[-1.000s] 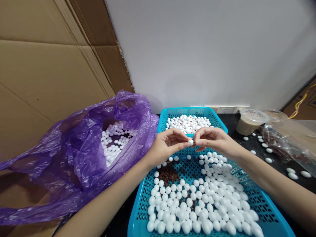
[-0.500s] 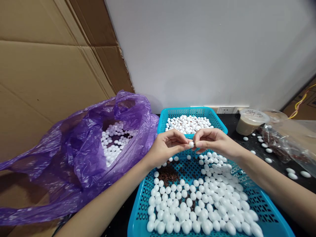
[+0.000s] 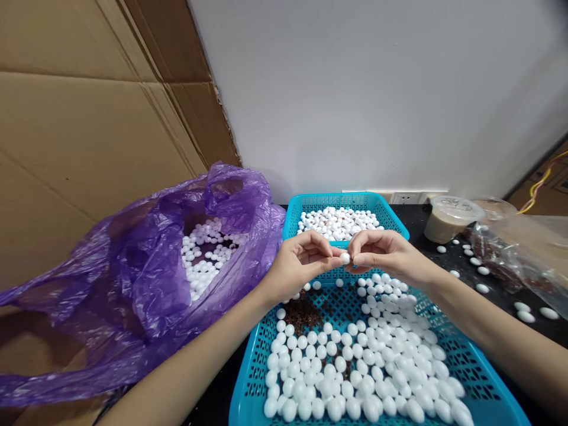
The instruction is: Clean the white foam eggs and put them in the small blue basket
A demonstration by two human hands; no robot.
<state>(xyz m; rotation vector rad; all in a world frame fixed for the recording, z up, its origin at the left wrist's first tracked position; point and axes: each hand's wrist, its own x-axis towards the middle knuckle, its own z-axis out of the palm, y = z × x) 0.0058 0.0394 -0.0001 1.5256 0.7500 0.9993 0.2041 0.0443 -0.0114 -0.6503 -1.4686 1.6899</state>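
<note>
A small white foam ball point(image 3: 345, 258) is pinched between the fingertips of my left hand point(image 3: 302, 263) and my right hand point(image 3: 381, 251), held just above a blue plastic mesh basket point(image 3: 249, 378). That near basket holds many white foam balls point(image 3: 346, 361) and a patch of dark reddish-brown granules point(image 3: 304, 313). Beyond my hands stands a second blue mesh basket point(image 3: 331, 200), filled with white balls flecked with brown. My hands partly hide its front edge.
To the left, a crumpled purple plastic bag point(image 3: 133, 248) holds white balls, against a cardboard sheet point(image 3: 89, 118). On the black table point(image 3: 439, 266) at right lie loose white balls, a lidded plastic tub point(image 3: 449, 220) and a clear bag of brown granules point(image 3: 497, 260).
My fingers have shifted slightly around the white ball, which stays pinched between both hands. The baskets and the bag have not moved.
</note>
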